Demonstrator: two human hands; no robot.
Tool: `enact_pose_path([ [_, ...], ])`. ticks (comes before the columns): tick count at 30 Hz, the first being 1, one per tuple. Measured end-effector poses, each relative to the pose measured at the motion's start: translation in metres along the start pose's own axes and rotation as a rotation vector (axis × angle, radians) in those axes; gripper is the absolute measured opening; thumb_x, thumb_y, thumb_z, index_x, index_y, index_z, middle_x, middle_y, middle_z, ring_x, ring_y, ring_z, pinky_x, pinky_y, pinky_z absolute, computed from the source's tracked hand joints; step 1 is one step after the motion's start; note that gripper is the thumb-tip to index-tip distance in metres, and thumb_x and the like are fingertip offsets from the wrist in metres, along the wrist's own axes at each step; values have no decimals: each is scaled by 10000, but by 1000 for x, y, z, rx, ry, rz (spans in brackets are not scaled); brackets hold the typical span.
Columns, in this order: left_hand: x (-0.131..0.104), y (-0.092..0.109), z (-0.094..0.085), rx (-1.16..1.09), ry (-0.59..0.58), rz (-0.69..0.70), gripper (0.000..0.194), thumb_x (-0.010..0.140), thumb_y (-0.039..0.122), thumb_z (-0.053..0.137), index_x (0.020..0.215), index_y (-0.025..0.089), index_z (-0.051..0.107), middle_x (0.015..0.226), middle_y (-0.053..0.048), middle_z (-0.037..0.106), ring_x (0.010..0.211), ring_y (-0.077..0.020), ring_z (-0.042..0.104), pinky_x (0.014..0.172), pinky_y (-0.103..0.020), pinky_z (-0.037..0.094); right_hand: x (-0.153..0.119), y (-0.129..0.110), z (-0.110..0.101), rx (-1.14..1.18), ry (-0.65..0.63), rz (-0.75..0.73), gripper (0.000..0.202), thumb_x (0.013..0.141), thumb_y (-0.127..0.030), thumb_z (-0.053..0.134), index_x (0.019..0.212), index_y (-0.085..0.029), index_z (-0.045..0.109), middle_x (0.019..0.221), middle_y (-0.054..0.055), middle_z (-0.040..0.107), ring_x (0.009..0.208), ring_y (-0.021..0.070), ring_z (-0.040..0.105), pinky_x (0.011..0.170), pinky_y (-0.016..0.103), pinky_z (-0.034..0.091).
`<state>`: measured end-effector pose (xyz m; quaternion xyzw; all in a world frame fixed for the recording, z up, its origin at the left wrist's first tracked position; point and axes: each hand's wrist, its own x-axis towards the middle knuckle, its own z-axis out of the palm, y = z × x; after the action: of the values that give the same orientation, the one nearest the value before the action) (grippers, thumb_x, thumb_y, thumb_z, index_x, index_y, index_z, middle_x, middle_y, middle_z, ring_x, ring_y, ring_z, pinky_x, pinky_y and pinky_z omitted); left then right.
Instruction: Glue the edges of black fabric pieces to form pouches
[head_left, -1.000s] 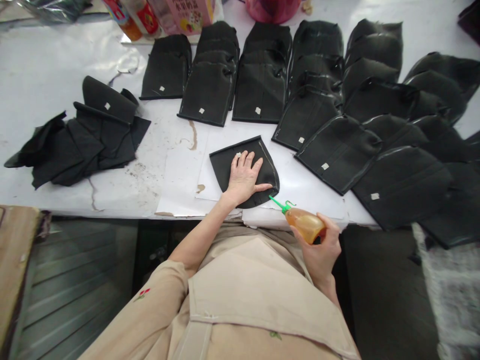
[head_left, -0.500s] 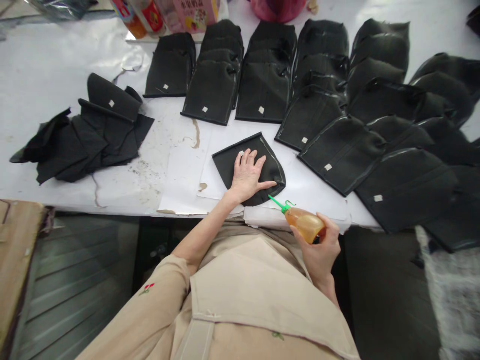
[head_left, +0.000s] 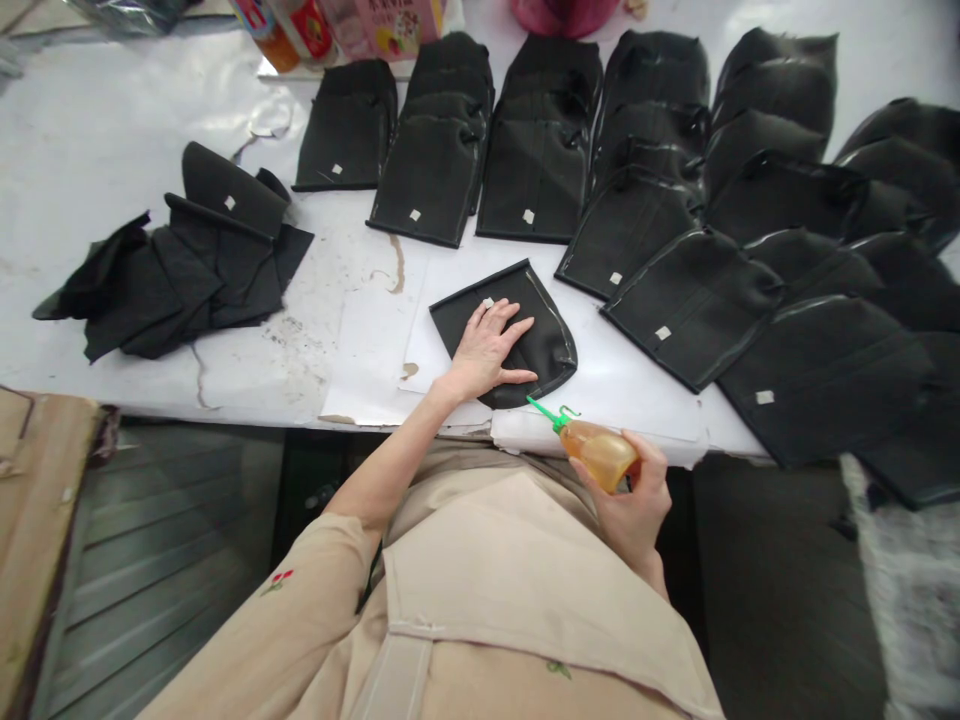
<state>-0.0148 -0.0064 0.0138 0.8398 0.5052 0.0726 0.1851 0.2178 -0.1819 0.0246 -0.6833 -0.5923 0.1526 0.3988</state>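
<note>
Nozzle shift: the green nozzle (head_left: 545, 412) of the amber bottle (head_left: 596, 452) lies farther left along the rim of the black piece (head_left: 549, 342) than a second ago, off the rounded corner and beside the near edge.
Left thumb: drawn back from the corner with the left hand (head_left: 484, 354), so that stretch of rim is uncovered.
Glossy line (head_left: 568, 342): visible on the right-hand rim and at the corner; the pass round the curve appears well advanced.
Nozzle direction: upper left; the bottle's long axis slants gently down to the right. Contact between tip and rim cannot be told.
Black piece, axis: diagonal, from the straight folded edge at upper left to the rounded end at lower right.
Left hand, state: spread flat on the piece, fingers apart, gripping nothing.
Right hand (head_left: 636, 498), state: fingers closed round the bottle's rear end.
Black piece, place: on white paper (head_left: 364, 360) near the front of the table (head_left: 60, 170), between a loose dark pile (head_left: 191, 285) and overlapping black pieces (head_left: 690, 305).
</note>
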Motion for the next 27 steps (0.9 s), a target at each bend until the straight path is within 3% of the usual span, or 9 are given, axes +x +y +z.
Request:
enact_pose_path([
  [5,0,-6,0,-49,18,6,868,778,576,811,1474,149,517,1579,-209,433,1540,-356,299,1290,-546,142,0,0,2,6,8,-37,678,748,-486,877,1295,-215,584,1096,93,689,960,269,703,833,422,615],
  [12,-14,-34,-10,-207,-67,170,1020,643,607,895,1485,176,515,1612,-216,387,1544,-380,288,1274,-557,205,-3,6,3,28,-4,11,687,748,-475,880,1313,-218,585,1140,101,680,1004,278,693,849,420,606],
  [19,-17,-30,-7,-166,-46,131,924,683,436,914,1484,197,519,1609,-200,402,1543,-374,295,1272,-579,191,-1,1,6,33,-38,-49,689,752,-479,876,1315,-217,577,1136,101,686,993,277,698,844,424,611],
  [24,-17,-31,-7,-162,-46,129,906,706,448,900,1487,195,517,1614,-198,400,1549,-362,288,1273,-578,191,-1,-1,8,28,-46,-94,678,757,-506,864,1296,-206,583,1107,102,693,960,274,707,804,410,618],
  [27,-17,-36,-10,-205,-66,155,954,687,538,892,1490,187,516,1620,-206,388,1552,-369,277,1278,-574,180,-2,-1,8,31,-48,-58,678,757,-507,864,1293,-203,582,1119,109,691,970,281,707,805,423,620],
])
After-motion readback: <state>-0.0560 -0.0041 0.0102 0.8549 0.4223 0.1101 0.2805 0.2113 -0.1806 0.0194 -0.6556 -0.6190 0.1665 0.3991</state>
